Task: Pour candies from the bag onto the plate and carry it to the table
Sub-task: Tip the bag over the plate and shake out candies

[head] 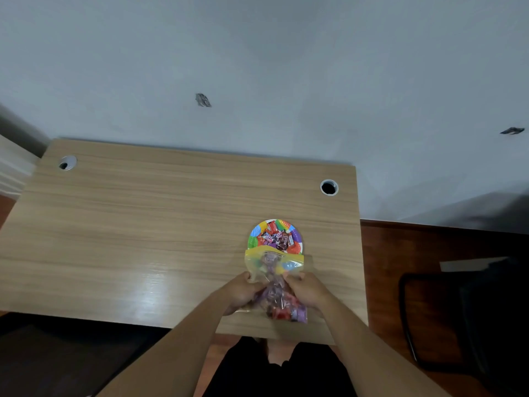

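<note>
A clear plastic bag (276,285) with a yellow zip edge lies tilted toward a small multicoloured paper plate (254,234) on the wooden desk (143,224). Its open mouth rests at the plate's near rim. Wrapped red and purple candies (276,237) are heaped on the plate, and more fill the bag's lower end. My left hand (243,290) grips the bag's left side. My right hand (307,289) grips its right side. The plate's near edge is hidden by the bag.
Two round cable holes sit in the desk, one at the back left (67,163) and one at the back right (329,187). A grey wall stands behind the desk. A dark chair (463,316) stands on the red-brown floor to the right.
</note>
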The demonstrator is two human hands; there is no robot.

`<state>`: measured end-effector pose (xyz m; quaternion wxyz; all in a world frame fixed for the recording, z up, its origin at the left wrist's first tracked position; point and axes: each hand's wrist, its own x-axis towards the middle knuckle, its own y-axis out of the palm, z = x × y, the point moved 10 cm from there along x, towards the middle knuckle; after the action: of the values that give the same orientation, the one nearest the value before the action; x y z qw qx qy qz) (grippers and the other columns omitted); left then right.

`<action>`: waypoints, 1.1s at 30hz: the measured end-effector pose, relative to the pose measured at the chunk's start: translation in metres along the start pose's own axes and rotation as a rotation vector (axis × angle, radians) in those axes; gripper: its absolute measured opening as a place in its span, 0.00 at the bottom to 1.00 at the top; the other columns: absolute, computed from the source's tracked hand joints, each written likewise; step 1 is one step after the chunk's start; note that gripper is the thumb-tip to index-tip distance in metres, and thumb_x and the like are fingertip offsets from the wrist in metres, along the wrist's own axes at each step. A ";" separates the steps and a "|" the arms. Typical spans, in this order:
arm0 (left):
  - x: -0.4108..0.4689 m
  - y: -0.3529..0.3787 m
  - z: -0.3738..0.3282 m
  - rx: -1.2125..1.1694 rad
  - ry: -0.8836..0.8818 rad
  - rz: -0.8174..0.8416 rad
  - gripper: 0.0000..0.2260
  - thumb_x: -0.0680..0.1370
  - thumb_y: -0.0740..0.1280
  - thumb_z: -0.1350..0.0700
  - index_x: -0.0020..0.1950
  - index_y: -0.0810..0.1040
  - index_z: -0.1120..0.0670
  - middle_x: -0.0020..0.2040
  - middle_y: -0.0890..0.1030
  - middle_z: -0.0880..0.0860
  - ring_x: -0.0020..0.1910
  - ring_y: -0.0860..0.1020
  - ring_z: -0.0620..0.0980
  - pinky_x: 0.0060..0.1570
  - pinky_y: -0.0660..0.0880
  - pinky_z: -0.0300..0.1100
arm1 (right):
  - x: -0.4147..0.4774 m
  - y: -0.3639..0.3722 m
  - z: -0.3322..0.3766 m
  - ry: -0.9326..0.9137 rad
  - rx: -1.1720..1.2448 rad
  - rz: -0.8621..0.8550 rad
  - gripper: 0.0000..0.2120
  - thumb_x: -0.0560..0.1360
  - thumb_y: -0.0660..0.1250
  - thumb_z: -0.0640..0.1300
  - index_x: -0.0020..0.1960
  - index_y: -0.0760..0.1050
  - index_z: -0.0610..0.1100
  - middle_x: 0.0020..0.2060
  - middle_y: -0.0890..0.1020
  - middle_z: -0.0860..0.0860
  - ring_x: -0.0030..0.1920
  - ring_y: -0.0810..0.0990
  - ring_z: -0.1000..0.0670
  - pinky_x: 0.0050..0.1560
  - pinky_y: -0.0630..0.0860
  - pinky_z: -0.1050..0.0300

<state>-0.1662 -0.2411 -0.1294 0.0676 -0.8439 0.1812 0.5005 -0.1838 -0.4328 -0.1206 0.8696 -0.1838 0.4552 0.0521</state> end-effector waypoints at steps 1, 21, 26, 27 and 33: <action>0.000 0.000 -0.002 0.014 0.010 -0.003 0.15 0.83 0.73 0.56 0.67 0.78 0.61 0.59 0.88 0.63 0.46 0.83 0.52 0.43 0.80 0.42 | 0.000 0.000 -0.001 0.005 0.018 0.002 0.21 0.86 0.64 0.54 0.53 0.86 0.38 0.44 0.89 0.42 0.39 0.81 0.48 0.47 0.74 0.54; -0.001 -0.010 -0.003 0.023 0.049 -0.009 0.18 0.80 0.77 0.59 0.66 0.80 0.63 0.56 0.88 0.65 0.48 0.82 0.57 0.50 0.79 0.51 | 0.002 -0.008 -0.005 -0.006 -0.010 -0.012 0.21 0.84 0.69 0.57 0.57 0.86 0.38 0.53 0.90 0.38 0.51 0.88 0.43 0.54 0.80 0.52; -0.002 -0.011 -0.002 0.063 0.032 -0.006 0.16 0.80 0.76 0.60 0.67 0.82 0.62 0.47 0.90 0.54 0.38 0.85 0.46 0.40 0.82 0.42 | 0.003 -0.006 -0.005 -0.001 0.012 -0.001 0.22 0.81 0.73 0.57 0.56 0.87 0.37 0.52 0.91 0.39 0.53 0.90 0.41 0.51 0.79 0.54; -0.002 -0.012 -0.001 0.074 0.025 -0.011 0.16 0.80 0.76 0.60 0.67 0.82 0.61 0.47 0.90 0.55 0.39 0.85 0.47 0.40 0.82 0.42 | 0.002 -0.006 -0.004 -0.003 0.016 -0.004 0.21 0.81 0.73 0.57 0.56 0.86 0.37 0.53 0.91 0.40 0.51 0.89 0.42 0.50 0.78 0.55; -0.007 -0.012 -0.001 0.065 -0.006 -0.014 0.13 0.80 0.77 0.54 0.59 0.83 0.59 0.48 0.90 0.58 0.37 0.84 0.50 0.32 0.81 0.41 | -0.003 -0.002 -0.001 -0.021 0.051 0.023 0.15 0.82 0.73 0.54 0.57 0.86 0.42 0.55 0.90 0.44 0.50 0.85 0.47 0.55 0.79 0.54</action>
<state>-0.1643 -0.2290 -0.1242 0.0992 -0.8409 0.1914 0.4964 -0.1854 -0.4353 -0.1183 0.8781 -0.1555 0.4494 0.0524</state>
